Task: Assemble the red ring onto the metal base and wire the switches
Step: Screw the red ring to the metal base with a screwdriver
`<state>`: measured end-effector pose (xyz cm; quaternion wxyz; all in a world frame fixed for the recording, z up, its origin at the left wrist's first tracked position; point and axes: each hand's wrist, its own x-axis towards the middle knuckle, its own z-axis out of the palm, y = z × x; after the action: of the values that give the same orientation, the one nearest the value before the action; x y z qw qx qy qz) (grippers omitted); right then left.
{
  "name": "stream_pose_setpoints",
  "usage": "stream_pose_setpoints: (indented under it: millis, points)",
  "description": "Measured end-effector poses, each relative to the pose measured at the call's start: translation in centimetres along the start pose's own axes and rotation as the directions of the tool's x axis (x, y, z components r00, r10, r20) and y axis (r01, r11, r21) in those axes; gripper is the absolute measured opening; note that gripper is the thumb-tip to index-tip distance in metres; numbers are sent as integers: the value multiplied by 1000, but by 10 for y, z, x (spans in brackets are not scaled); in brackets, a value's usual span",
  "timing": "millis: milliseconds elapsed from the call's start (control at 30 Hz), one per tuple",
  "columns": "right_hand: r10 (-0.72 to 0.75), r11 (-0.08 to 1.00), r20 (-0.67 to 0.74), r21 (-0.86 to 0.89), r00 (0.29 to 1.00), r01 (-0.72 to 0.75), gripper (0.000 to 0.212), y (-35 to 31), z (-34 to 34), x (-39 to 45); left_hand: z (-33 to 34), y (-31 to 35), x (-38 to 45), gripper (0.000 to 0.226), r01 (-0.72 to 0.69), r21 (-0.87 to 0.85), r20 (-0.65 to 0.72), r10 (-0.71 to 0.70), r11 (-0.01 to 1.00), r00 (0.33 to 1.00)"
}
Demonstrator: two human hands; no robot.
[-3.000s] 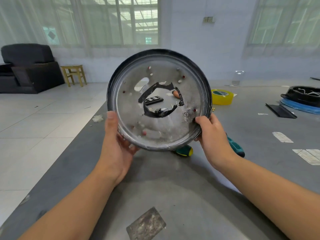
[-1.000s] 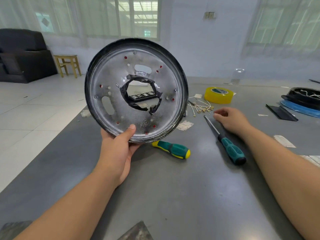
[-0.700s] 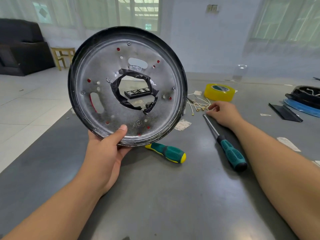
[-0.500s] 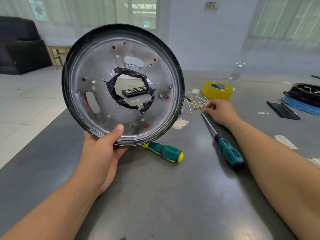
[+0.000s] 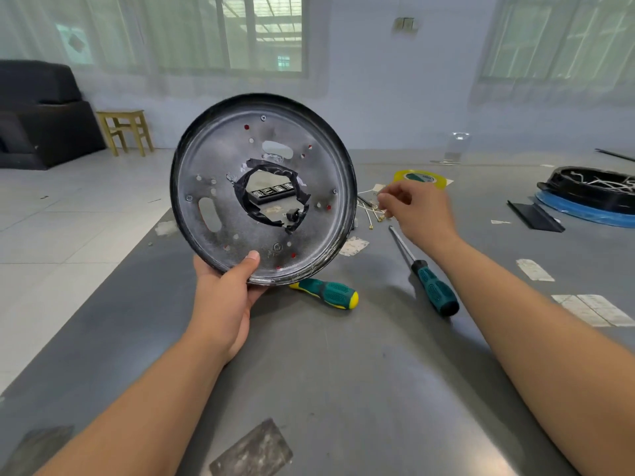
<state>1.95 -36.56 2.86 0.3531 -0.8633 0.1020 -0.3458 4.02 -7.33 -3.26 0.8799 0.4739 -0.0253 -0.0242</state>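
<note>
Head cam's showing the metal base (image 5: 240, 201) standing upright above the table (image 5: 343, 389), left hand (image 5: 225, 297) gripping its bottom rim, while the right hand (image 5: 417, 211) is pinching something tiny over the loose fasteners (image 5: 372, 214), so I'd keep that base steady.
</note>
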Motion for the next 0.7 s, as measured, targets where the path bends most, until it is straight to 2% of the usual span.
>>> stream_pose_setpoints:
  millis: [167, 467, 700]
  points:
    - [-167, 982, -129, 68, 978, 176, 9, -43, 15, -50, 2, 4, -11, 48, 2, -14, -20, -2, 1000, 1000]
    - [-376, 926, 53, 62, 925, 373, 16, -72, 61, -100, 5, 6, -16, 47, -13, 4, -7, 13, 1000, 1000]
    - [-460, 887, 78, -1, 884, 462, 22, -61, 77, -106, 4, 1, -11, 44, -23, 5, 17, 23, 1000, 1000]
